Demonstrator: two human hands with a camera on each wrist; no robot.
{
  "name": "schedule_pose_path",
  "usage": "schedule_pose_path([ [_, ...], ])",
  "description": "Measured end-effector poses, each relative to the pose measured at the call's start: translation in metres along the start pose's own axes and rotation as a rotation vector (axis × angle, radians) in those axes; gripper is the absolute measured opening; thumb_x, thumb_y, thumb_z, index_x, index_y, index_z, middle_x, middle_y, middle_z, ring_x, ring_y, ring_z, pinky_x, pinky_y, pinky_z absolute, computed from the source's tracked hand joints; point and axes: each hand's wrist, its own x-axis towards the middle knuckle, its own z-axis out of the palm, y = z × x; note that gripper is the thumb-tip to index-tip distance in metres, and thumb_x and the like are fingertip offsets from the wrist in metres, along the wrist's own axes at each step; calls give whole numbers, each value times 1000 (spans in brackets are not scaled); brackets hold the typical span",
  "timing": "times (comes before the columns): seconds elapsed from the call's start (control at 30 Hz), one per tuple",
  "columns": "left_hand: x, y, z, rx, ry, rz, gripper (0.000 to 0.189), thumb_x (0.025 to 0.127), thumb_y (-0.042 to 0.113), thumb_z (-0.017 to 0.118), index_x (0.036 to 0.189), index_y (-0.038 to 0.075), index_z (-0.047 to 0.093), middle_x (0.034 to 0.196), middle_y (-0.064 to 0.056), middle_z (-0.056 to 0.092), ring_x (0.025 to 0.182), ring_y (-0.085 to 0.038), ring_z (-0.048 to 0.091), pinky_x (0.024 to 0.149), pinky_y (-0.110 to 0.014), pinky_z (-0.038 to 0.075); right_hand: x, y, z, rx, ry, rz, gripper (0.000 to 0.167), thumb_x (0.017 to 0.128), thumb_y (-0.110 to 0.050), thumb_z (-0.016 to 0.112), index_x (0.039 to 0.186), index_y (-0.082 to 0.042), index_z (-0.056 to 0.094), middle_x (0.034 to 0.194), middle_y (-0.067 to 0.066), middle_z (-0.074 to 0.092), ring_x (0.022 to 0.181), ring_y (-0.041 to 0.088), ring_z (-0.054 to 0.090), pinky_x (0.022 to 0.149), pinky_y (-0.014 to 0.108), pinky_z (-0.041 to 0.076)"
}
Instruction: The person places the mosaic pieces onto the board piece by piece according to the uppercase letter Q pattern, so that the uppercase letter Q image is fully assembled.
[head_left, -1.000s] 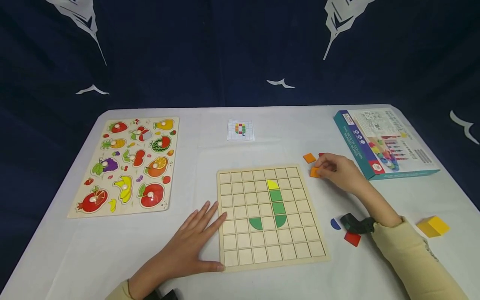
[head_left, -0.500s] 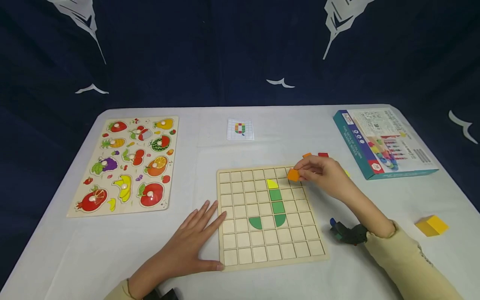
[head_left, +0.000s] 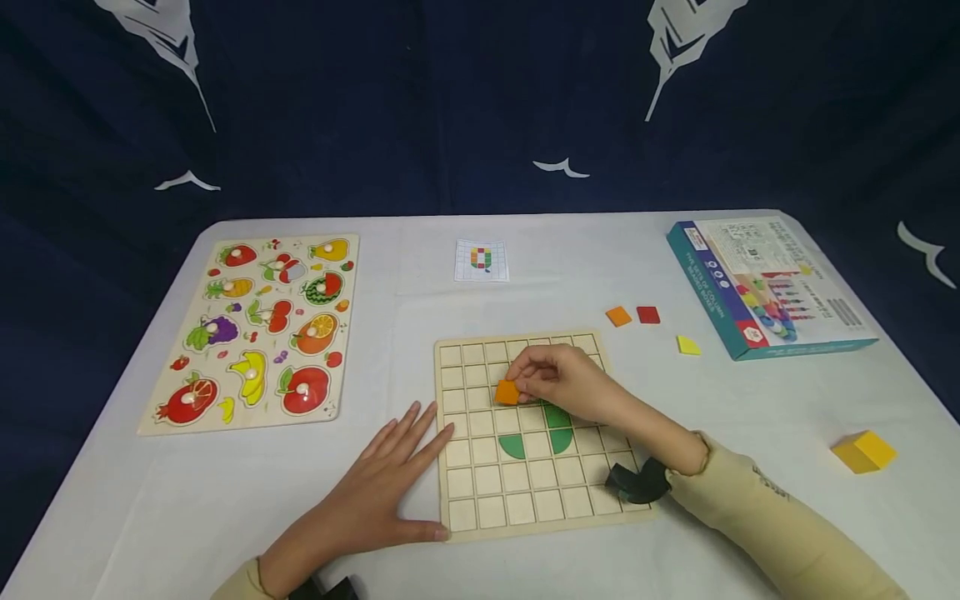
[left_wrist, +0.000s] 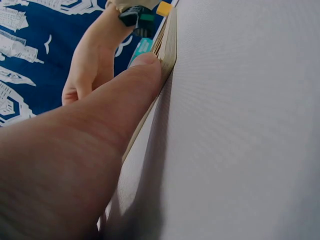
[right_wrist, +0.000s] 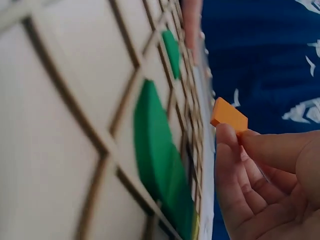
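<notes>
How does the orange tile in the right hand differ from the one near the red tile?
The held tile is pinched by the right hand; the loose tile is untouched. The held tile is raised over the grid board; the loose tile lies flat on the cloth. Both are orange and squarish.

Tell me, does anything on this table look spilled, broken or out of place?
Nothing looks spilled or broken. The yellow block stands out slightly: it sits alone at the far right, away from the board, and looks chunkier than the red tile.
</notes>
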Motion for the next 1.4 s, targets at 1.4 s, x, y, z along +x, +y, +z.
schedule_pose_path([
  [1.4, 0, 0, 1, 20, -2, -6, 107, 69, 71, 62, 151, 20, 17, 156, 2, -2, 140, -18, -9, 108, -31, -5, -22, 17, -71, -257, 279, 83, 16, 91, -8, 62, 104, -1, 68, 101, 10, 65, 86, 20, 59, 68, 27, 50],
])
